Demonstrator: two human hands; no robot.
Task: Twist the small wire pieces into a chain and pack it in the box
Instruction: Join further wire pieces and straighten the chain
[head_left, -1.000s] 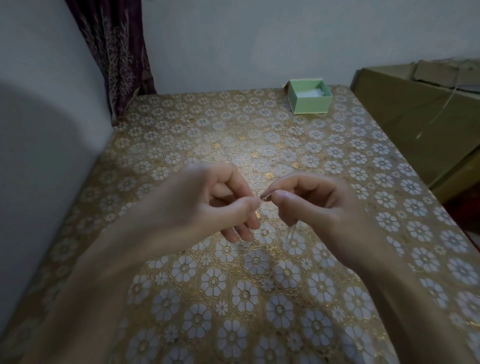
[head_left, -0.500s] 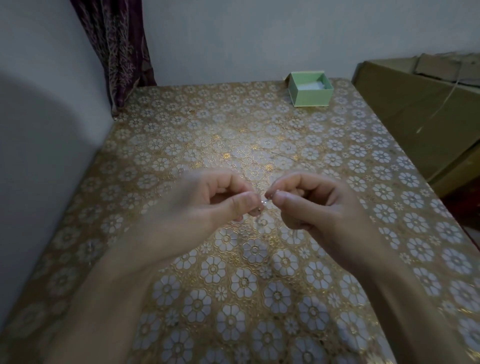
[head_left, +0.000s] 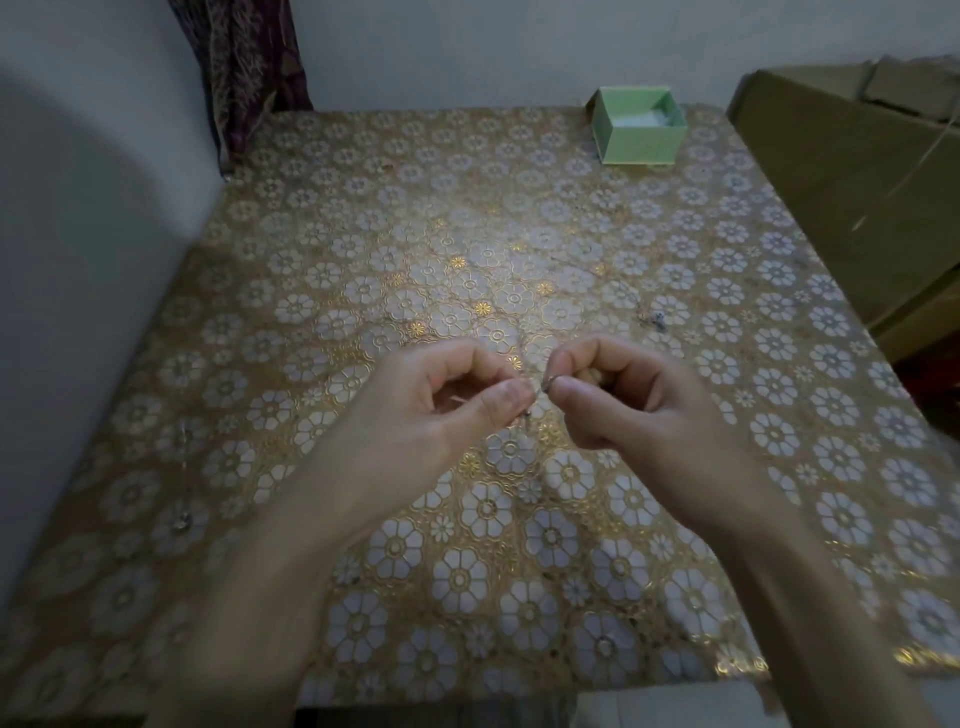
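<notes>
Left hand (head_left: 441, 410) pinches wire piece (head_left: 525, 414) between thumb and curled forefinger. Right hand (head_left: 623, 395) pinches small wire loop (head_left: 548, 383) same way, just beside. Green box (head_left: 641, 127) open, well beyond hands, at far edge of table (head_left: 363, 260). Risk: tiny wire slips from pinch, vanishes against patterned cloth; loose twist lets link open.

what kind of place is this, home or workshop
Probably a home room, not a workshop: a table under a gold floral cover, a patterned curtain in the corner, and a cardboard box beside it.
</notes>
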